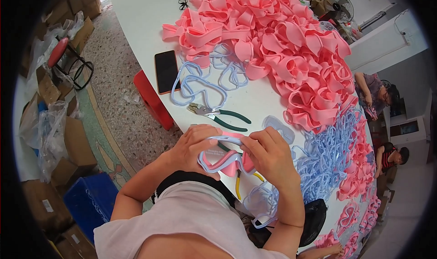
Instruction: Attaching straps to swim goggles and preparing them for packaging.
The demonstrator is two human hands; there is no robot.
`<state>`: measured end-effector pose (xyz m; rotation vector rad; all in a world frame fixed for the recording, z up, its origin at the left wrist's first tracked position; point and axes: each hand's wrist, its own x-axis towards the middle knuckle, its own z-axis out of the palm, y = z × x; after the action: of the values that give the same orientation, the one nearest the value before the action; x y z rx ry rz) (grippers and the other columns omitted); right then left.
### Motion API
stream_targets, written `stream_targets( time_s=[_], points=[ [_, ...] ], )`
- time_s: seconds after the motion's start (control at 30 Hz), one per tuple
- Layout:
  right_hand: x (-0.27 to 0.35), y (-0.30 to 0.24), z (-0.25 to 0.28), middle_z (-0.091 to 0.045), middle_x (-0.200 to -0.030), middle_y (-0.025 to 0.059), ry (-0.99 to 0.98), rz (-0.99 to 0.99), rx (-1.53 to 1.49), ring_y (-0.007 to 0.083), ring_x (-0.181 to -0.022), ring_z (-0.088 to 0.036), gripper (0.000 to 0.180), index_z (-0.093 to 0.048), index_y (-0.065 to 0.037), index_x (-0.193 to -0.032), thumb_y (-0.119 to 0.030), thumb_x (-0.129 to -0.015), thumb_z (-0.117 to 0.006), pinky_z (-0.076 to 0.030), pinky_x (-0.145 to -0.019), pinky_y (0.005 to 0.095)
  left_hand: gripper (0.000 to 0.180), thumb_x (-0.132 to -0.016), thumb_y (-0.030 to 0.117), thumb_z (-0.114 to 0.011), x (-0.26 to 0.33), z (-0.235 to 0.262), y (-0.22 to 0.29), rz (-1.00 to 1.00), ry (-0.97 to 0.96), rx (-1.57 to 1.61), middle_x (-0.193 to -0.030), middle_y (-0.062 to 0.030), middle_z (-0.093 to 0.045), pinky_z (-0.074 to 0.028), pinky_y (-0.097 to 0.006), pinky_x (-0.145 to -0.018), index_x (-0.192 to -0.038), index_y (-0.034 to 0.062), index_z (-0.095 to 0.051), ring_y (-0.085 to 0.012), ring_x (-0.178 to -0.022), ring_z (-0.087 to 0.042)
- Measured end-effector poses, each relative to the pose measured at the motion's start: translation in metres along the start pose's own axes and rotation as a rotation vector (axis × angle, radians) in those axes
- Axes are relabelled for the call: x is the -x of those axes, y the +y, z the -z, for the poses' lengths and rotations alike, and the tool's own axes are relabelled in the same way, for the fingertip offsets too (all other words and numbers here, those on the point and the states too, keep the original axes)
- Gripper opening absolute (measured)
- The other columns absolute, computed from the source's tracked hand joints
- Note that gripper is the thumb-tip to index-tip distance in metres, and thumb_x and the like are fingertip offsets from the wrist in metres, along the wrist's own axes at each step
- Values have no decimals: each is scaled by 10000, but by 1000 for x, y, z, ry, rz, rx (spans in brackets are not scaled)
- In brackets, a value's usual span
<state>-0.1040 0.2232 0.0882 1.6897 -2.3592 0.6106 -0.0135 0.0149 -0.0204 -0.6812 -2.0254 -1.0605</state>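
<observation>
Both my hands hold one pale blue goggle frame with a pink soft skirt set inside it, just above the white table's near edge. My left hand grips its left side, fingers curled over the top rim. My right hand pinches the right side and top rim. Green-handled pliers lie on the table just beyond my hands. Yellow-handled pliers lie partly hidden under my right hand.
A big heap of pink skirts covers the far table. Pale blue frames pile at the right, a few beside a dark phone. A clear lens, a red stool, a blue crate, cardboard boxes and two seated people at right.
</observation>
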Motion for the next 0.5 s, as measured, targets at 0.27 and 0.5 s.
stream_targets(
  time_s=[0.27,0.5],
  points=[
    [0,1,3,-590,-888,72,-41,-49,-232,234,-784,-540,264,-657,-20,-975,-112,-736,-722,-467,-667,344,774,-655,477,-844,9,1,8,-84,-10,-44,-1269,-162,-494,-430,-447,-978,-1204,115,-435,-342,-1139,-537],
    [6,6,-4,-556,-883,72,-69,20,-255,239,-819,-490,283,-640,-44,-989,-167,-752,-731,-353,-697,361,806,-676,477,-824,6,7,6,-103,-38,25,-1209,-132,-529,-422,-408,-976,-1268,93,-434,-291,-1151,-524]
  ],
)
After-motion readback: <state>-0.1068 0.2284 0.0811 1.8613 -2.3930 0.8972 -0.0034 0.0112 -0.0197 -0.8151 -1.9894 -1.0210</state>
